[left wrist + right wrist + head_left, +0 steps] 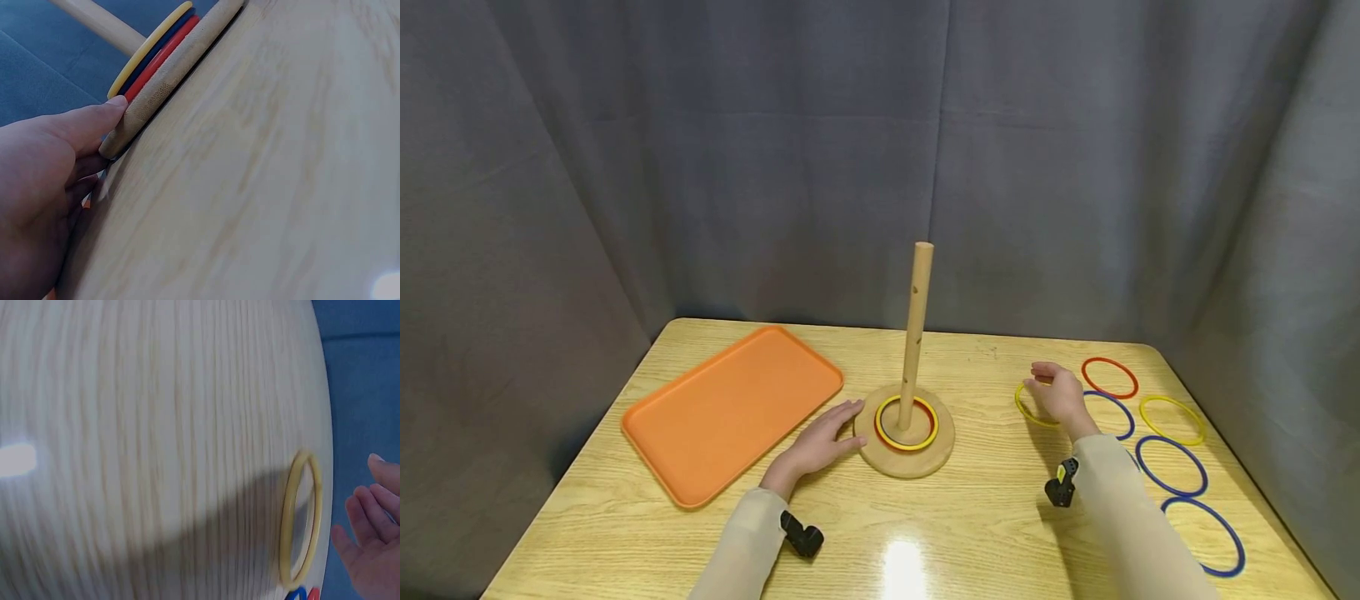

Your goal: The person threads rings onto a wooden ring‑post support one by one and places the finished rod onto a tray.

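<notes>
A round wooden base [906,467] with an upright peg [916,333] stands mid-table. Around the peg lie stacked rings, a yellow ring [147,53] on top, a blue ring [155,59] under it and a red ring [164,59] lowest. My left hand [820,442] rests at the base's left edge, fingers extended, its thumb touching the base near the rings in the left wrist view. My right hand [1060,398] hovers over a yellow ring [287,531] lying on the table, fingers loosely bent and holding nothing.
An orange tray [733,408] lies at the left. Right of my right hand lie a red ring [1109,360], another yellow ring [1172,400] and several blue rings, one [1204,479] near the right edge. Grey curtains [790,167] hang behind the table.
</notes>
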The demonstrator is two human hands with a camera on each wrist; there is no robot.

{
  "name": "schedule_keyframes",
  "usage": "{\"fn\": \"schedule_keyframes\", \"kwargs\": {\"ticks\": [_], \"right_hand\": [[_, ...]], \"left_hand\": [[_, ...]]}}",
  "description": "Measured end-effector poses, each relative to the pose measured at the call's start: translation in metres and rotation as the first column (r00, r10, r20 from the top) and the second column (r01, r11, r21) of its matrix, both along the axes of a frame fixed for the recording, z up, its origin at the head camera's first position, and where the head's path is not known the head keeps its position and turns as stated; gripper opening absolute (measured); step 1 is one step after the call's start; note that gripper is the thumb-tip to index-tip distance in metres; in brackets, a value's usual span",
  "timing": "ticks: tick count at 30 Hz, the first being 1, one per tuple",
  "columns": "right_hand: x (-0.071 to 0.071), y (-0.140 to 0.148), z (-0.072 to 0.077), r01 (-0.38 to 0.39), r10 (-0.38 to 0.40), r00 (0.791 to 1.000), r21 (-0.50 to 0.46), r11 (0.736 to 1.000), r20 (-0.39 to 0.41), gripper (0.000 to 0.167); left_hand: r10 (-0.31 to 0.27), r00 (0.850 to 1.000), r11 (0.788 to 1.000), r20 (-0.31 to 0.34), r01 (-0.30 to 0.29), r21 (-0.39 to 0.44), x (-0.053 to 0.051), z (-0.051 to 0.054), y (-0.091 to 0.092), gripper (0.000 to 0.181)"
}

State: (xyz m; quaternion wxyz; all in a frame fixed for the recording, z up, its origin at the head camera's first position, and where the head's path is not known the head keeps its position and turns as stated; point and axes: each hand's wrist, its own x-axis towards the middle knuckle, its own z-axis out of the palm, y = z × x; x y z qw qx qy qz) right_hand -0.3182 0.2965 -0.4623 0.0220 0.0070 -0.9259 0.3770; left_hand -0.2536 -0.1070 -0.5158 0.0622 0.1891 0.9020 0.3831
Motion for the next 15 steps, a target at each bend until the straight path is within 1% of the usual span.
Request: {"fn": "schedule_keyframes", "kwargs": {"ticks": [4, 8, 10, 15], "right_hand": [[0.000, 0.013, -0.001, -0.024, 0.022, 0.999, 0.057, 0.998, 0.031, 0.047], [0.001, 0.026, -0.003, -0.053, 0.043, 0.994, 0.095, 0.994, 0.099, 0.054], [0.001, 0.030, -0.005, -0.066, 0.052, 0.991, 0.114, 0.991, 0.120, 0.057], [0.001, 0.036, -0.010, -0.099, 0.077, 0.988, 0.168, 0.981, 0.134, 0.059]], "left_hand": [[-0.006, 1.000, 1.000, 0.000, 0.006, 0.000, 0.000, 0.000, 0.000, 0.067], [-0.007, 1.000, 1.000, 0.004, 0.007, -0.019, 0.000, -0.002, 0.000, 0.068], [-0.001, 1.000, 1.000, 0.010, 0.001, -0.022, 0.001, -0.002, -0.001, 0.068], [0.000, 1.000, 1.000, 0.008, 0.000, -0.015, 0.000, -0.002, -0.002, 0.068]]}}
